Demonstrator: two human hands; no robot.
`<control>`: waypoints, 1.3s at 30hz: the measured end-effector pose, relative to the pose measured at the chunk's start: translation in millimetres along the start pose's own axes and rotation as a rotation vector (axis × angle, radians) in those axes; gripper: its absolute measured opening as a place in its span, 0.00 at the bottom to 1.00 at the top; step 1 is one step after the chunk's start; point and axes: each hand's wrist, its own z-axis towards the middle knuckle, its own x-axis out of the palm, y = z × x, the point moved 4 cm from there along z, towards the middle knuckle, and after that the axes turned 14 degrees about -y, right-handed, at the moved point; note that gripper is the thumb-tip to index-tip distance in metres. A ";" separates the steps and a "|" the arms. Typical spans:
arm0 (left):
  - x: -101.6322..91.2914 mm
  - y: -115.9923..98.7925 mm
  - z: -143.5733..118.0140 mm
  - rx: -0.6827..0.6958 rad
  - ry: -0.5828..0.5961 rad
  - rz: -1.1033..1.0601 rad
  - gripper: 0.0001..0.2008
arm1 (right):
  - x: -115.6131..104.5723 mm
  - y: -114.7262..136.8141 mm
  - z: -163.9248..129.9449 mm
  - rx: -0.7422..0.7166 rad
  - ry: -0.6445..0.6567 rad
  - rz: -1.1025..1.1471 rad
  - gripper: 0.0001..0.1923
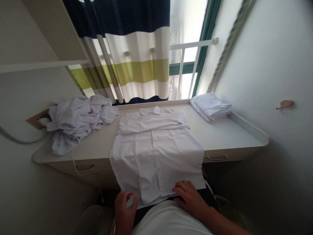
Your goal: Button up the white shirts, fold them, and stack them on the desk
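While a white shirt lay across the table, the left hand pinched its bottom hem and the right hand rested flat, open, on it.

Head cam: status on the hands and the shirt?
Left hand grips the white shirt hem. Right hand flat on hem. Shirt spread over desk edge, sleeves folded in. Crumpled pile left, folded stack right, both apart.

Single head-worn view, looking forward and down, close over desk, facing window
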 end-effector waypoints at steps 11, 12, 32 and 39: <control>68.3 -75.3 2.6 0.435 0.541 0.329 0.20 | 69.7 15.7 33.0 -0.095 0.063 -0.112 0.02; 70.7 -74.4 1.4 0.448 0.556 0.332 0.18 | 69.8 14.8 32.1 -0.086 0.052 -0.111 0.03; 66.7 -76.7 -18.0 0.599 0.779 -0.402 0.16 | -5.5 11.4 3.1 0.092 -0.007 0.338 0.09; -11.9 22.8 -13.3 0.091 0.139 0.123 0.14 | -27.9 -103.3 -67.0 0.623 -0.479 0.051 0.15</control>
